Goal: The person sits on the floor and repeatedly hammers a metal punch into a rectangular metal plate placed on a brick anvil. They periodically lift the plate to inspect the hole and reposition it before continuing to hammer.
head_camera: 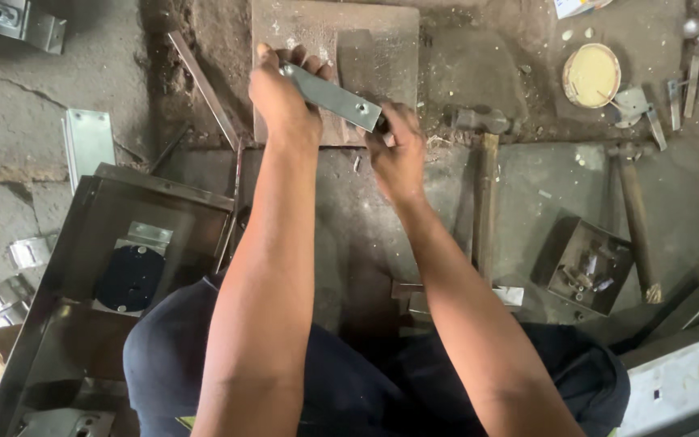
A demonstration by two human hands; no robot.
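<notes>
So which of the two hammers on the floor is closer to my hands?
The hammer lying just beside your right hand, its head nearly level with that hand. The other hammer lies farther right, past the small metal box.

Soft daylight fills the scene, neither harsh nor dim, and appears to come from the upper right: the round yellow lid point(591, 75) and the ground around it are the brightest area. Left and below the lid the tones darken, and the dark trousers point(366, 388) lose nearly all detail. Shadows are faint and soft-edged, falling beneath the forearms. A mild sheen lies on the flat metal strip point(335, 98), with brighter glints on the bent metal pieces far left of the lid. Focus is fair overall, slightly soft and smeared in fine texture. Straight edges bow a little near the corners.
</notes>
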